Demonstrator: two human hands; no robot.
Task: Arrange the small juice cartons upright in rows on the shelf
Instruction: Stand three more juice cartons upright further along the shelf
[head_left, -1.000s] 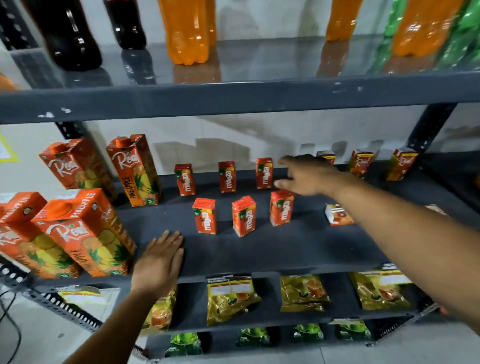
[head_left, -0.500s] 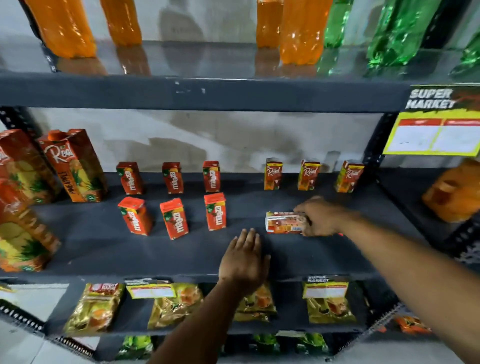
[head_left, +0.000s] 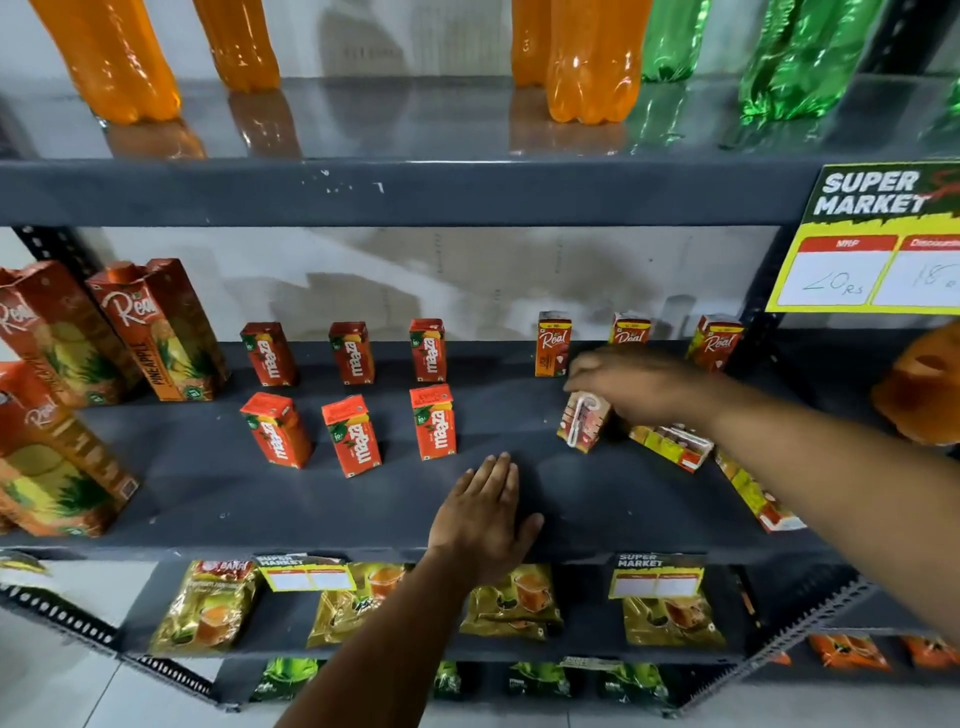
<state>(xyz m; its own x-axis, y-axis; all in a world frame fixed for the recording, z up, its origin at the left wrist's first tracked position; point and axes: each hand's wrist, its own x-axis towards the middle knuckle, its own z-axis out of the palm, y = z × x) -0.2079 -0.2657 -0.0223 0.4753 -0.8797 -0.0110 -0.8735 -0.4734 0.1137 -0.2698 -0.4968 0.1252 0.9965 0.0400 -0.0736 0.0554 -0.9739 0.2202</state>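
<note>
Head view, left to right: six red Maaza cartons (head_left: 358, 395) stand upright in two rows on the grey shelf (head_left: 208, 499). Left hand (head_left: 485, 519) lies flat, fingers spread, at the shelf's front. Right hand (head_left: 631, 382) pinches a tilted Real carton (head_left: 582, 423) by its top; another carton (head_left: 670, 447) lies flat beside it.

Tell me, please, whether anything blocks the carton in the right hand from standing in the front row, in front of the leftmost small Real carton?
Nothing visible does: the right hand holds the carton over bare shelf; fallen cartons lie to its right.
</note>
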